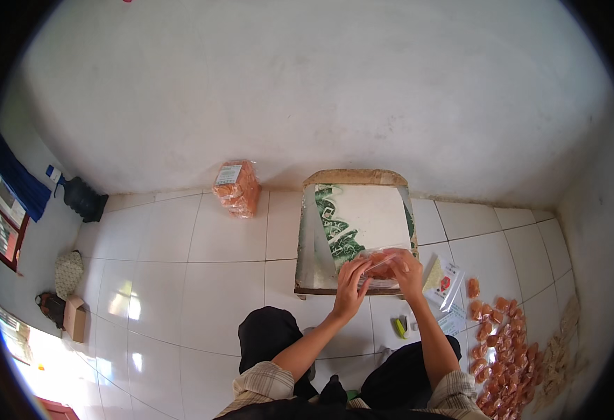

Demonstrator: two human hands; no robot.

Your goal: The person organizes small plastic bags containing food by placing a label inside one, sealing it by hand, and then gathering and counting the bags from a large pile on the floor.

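A clear plastic bag (380, 264) filled with orange-pink pieces lies at the near edge of a low, worn table (370, 210). My left hand (350, 291) grips the bag's left side, with the thumb at its near edge. On the right, my right hand (406, 270) holds the bag's other end, its fingertips partly hidden. A thin whitish strip runs slantwise across the bag between both hands. Green printing shows on the tabletop beyond the bag.
Packed bags (237, 189) are stacked by the wall. Right of the table lie flat plastic packaging (445, 283), printed sheets (452, 321) and a heap of orange-pink packets (506, 352). A yellow-green stapler-like tool (402, 327) rests between my knees. Far left stands a water jug (82, 198).
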